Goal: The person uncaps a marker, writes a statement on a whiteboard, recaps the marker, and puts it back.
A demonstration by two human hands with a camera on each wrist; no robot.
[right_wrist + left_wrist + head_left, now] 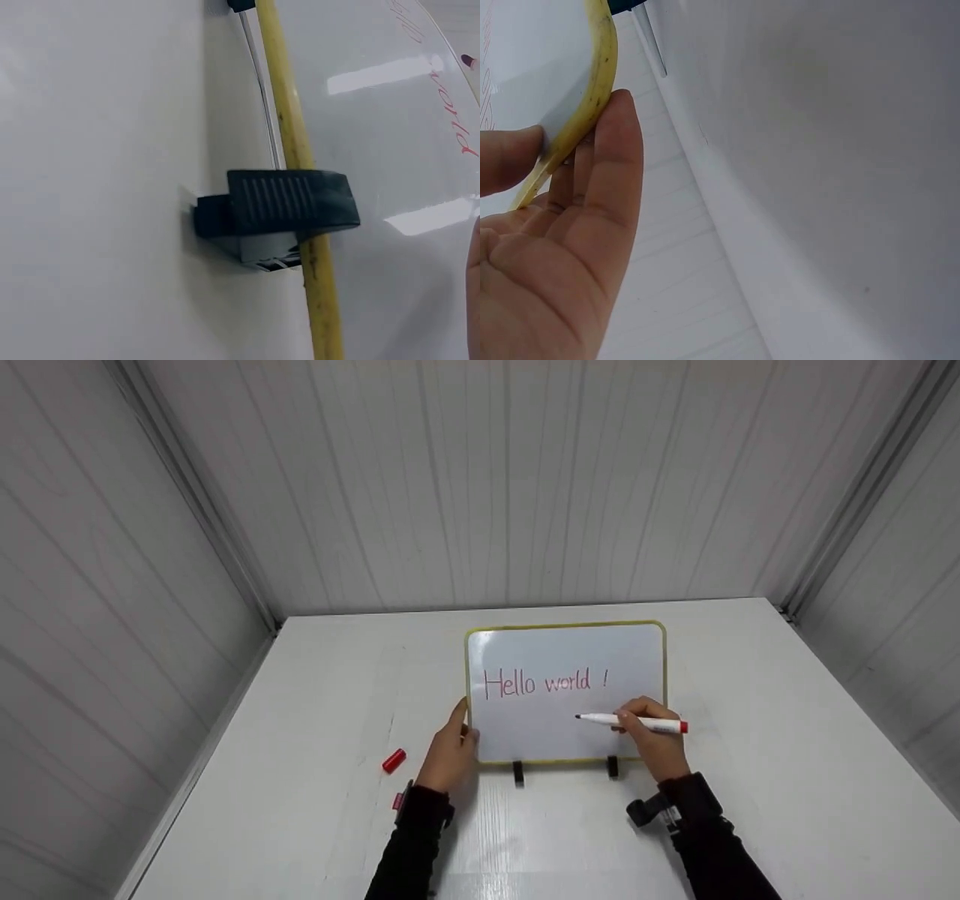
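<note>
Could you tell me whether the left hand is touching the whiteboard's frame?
Touching. The left wrist view shows the left hand pinching the whiteboard at its yellow frame, thumb in front and fingers behind.

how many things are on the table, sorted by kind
whiteboard: 1
black stand feet: 2
marker: 1, pinched in the right hand
red cap: 1
total: 5
The left hand holds the whiteboard's left edge.

The upright yellow-framed whiteboard (565, 660) on its two black clip feet (518, 773) blocks the middle of the white desk (750, 780). A small red marker cap (393, 760) lies toward the left edge. Wide bare desk lies toward the right edge and the near corners.
</note>
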